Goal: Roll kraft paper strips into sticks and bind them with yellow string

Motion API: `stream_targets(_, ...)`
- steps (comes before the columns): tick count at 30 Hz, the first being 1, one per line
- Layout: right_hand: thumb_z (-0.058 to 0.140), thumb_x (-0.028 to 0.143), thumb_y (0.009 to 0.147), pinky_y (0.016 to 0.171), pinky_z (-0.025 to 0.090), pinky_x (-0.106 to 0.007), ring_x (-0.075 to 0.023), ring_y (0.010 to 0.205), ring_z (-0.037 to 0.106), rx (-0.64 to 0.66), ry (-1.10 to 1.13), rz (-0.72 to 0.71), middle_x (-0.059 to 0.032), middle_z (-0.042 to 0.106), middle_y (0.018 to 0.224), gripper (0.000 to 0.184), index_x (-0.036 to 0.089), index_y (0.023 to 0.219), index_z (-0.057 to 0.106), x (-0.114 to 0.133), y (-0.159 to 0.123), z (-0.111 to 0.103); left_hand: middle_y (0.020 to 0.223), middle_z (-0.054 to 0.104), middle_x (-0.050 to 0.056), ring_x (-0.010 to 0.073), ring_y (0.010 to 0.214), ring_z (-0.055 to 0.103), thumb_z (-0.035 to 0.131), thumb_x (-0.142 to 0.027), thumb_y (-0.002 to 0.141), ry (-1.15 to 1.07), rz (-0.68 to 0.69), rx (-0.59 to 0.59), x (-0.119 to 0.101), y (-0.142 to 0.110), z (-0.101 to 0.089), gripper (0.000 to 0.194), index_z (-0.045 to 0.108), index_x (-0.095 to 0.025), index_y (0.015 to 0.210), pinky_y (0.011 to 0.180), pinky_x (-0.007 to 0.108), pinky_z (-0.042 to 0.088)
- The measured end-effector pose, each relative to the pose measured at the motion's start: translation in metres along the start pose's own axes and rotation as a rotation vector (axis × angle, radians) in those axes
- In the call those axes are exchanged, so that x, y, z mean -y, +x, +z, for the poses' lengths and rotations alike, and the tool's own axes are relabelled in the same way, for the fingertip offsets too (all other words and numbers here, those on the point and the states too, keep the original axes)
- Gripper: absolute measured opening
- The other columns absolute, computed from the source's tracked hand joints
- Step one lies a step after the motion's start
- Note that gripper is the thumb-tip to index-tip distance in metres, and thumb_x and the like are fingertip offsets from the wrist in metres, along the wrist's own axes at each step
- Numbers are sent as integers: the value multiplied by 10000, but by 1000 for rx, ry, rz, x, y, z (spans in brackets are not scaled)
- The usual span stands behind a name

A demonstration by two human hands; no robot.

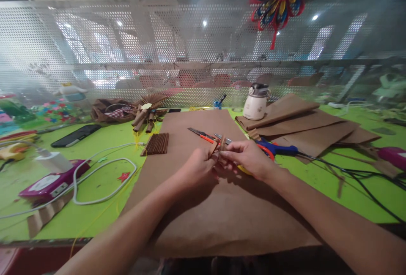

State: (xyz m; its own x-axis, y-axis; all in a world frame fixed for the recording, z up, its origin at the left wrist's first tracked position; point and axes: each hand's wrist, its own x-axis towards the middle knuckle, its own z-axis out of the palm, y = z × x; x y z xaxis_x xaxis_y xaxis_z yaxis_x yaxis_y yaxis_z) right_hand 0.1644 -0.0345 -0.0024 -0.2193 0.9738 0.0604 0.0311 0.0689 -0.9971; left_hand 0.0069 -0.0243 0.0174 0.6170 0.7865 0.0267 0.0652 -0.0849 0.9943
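My left hand (201, 167) and my right hand (250, 156) meet above a large brown paper sheet (218, 211), fingers closed on a small strip of brown paper (214, 146) between them. Its exact shape is partly hidden by the fingers. Just beyond lie an orange utility knife (206, 137) and scissors, whose red handle (268, 151) shows beside my right hand. A blue-handled tool with a black cord (282, 147), like a glue gun, lies to the right. Left of my hands, a flat row of thin rolled brown paper sticks (157, 143) rests on the sheet's edge.
Folded brown paper (304, 123) is piled at right, by a white flask (255, 102). On the left are a black phone (76, 135), a purple power strip (53, 182), a looped white cable (104, 202) and a paper craft bundle (147, 114). A perforated metal screen (190, 38) stands behind.
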Motion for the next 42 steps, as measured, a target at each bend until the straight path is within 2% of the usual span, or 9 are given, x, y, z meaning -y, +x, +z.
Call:
stream_targets(6, 719, 427, 649, 358, 391, -167, -66, 414, 501, -72, 50, 67, 18, 577, 499, 319, 140, 611, 583, 1, 1, 3, 770, 637, 56, 146, 667, 592, 473, -312, 846, 79, 40, 86, 5, 0, -5, 215, 588, -134, 885, 576, 249, 466)
stream_targets(12, 689, 433, 671, 294, 302, -160, -61, 356, 448, -74, 31, 70, 25, 552, 473, 323, 149, 587, 561, -1, 2, 1, 711, 623, 23, 113, 605, 556, 533, -176, 767, 116, 36, 53, 2, 0, 1, 84, 607, -147, 795, 559, 214, 433)
stream_targets(15, 653, 396, 712, 319, 324, -166, -64, 375, 460, -81, -38, 34, 22, 560, 489, 289, 149, 589, 568, -1, 2, 1, 708, 625, 30, 118, 590, 559, 513, -188, 780, 74, 22, 16, 5, 1, 0, 133, 611, -141, 855, 530, 212, 428)
stream_targets(20, 612, 373, 742, 326, 327, -166, -66, 374, 469, -67, -78, 28, 22, 561, 484, 279, 152, 580, 559, 2, 0, 5, 657, 616, 22, 109, 586, 544, 544, -150, 751, 98, 40, 11, 17, 1, -2, 73, 614, -138, 733, 526, 195, 409)
stream_targets(26, 687, 438, 670, 350, 341, -174, -66, 398, 473, -30, 41, 68, 17, 568, 503, 323, 143, 601, 573, 2, -1, 3, 743, 640, 58, 127, 636, 580, 489, -299, 844, 8, 24, 76, 16, 3, -2, 215, 613, -124, 829, 568, 221, 440)
stream_targets(30, 674, 479, 674, 333, 260, -184, -63, 372, 414, -49, 4, 83, 30, 535, 487, 352, 154, 602, 561, -2, 2, 1, 727, 626, 44, 121, 618, 573, 530, -286, 825, -26, -4, 72, 11, 1, 1, 173, 604, -131, 829, 542, 215, 452)
stream_targets(35, 701, 434, 673, 463, 305, -205, -66, 489, 425, -172, -118, -79, 35, 526, 543, 336, 142, 582, 561, -4, 4, 0, 723, 634, 64, 143, 550, 589, 483, -263, 839, -82, -40, 57, 1, -4, 0, 225, 584, -120, 980, 489, 272, 503)
stream_targets(39, 704, 408, 678, 501, 323, -224, -83, 547, 468, -41, 16, -57, -1, 606, 689, 312, 129, 808, 656, 0, 3, 2, 782, 666, 79, 179, 616, 635, 516, -267, 834, -172, 25, 129, -5, -7, 1, 357, 500, -151, 1172, 489, 280, 521)
stream_targets(42, 735, 381, 645, 488, 308, -226, -77, 519, 452, -73, 90, -54, 7, 583, 629, 286, 121, 735, 655, 3, 2, 2, 764, 671, 87, 203, 617, 654, 529, -277, 838, -199, 30, 165, -3, -5, -1, 387, 450, -143, 1192, 486, 298, 528)
